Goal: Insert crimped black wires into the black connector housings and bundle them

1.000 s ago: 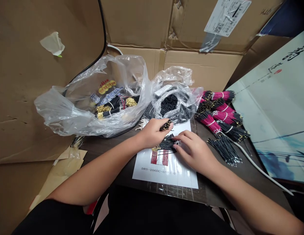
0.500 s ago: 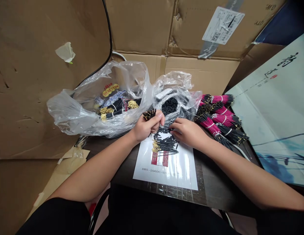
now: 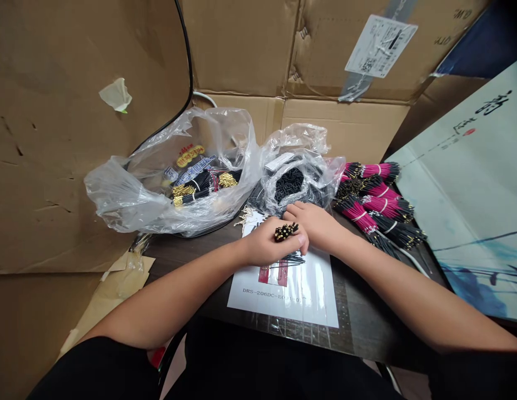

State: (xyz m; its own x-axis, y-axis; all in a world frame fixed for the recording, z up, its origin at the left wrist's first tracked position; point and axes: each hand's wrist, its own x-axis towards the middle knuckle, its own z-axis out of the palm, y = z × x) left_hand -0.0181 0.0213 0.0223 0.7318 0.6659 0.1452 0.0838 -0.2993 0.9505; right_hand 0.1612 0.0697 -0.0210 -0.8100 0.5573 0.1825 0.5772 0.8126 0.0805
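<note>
- The left hand (image 3: 269, 243) is curled shut on a small wire bundle (image 3: 286, 232), whose black, gold-tipped ends are seen poking out above the fingers.
- The right hand (image 3: 312, 222) is held nearly flat, with the fingers extended, and nothing is seen in its grip. It is pressed against the left hand, just above the sheet's far edge.
- Both hands are held over a white printed sheet (image 3: 283, 297), which lies near the surface's (image 3: 366, 300) near edge and is marked "DRS-206DC-E0…", the rest being unreadable.
- Loose black wires (image 3: 294, 259) are laid on the sheet, partly hidden by the left hand.
- A clear bag of black pieces (image 3: 289, 186) is placed just beyond the right hand.
- A larger clear bag (image 3: 125, 197) holding gold-tipped wires is placed toward the far left corner of the surface.
- Pink-and-black wire bundles (image 3: 372, 200) are piled along the right side of the surface, beside a white cable (image 3: 410, 258).
- Cardboard (image 3: 345, 125) is stood behind the surface, and a printed poster (image 3: 475, 166) is propped at the right.
</note>
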